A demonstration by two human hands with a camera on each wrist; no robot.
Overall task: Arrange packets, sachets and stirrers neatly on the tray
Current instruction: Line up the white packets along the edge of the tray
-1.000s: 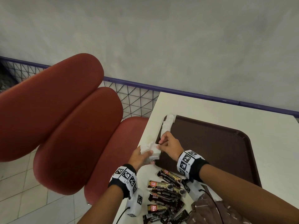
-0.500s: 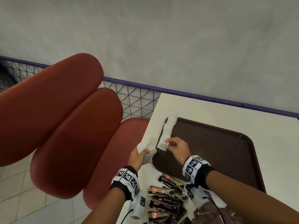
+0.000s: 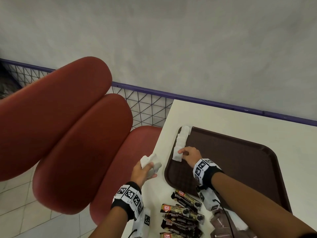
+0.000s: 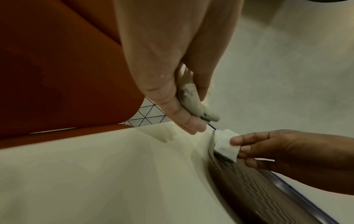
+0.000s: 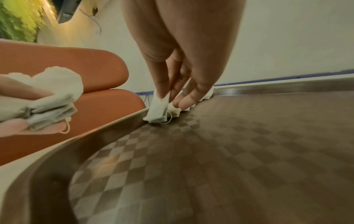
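Along the brown tray's [image 3: 267, 152] left rim, the right hand [image 3: 189, 156] pinches a white tea bag [image 3: 177, 154] at the near end of a row of tea bags [image 3: 182, 138]; the left hand [image 3: 143, 170] grips a bunch of tea bags [image 3: 151, 163] beside the tray

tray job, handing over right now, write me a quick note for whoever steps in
Right hand: pinching one white sachet, setting it at the near end of the row along the left rim of the tray.
Left hand: gripping a bunch of spare sachets just off the tray's left side.
Done: a row of white sachets lined up from the far left corner.
Left: finish the sachet in hand, place the spares, then the coffee packets lying on the table near the tray's front. No stirrers are clearly visible.
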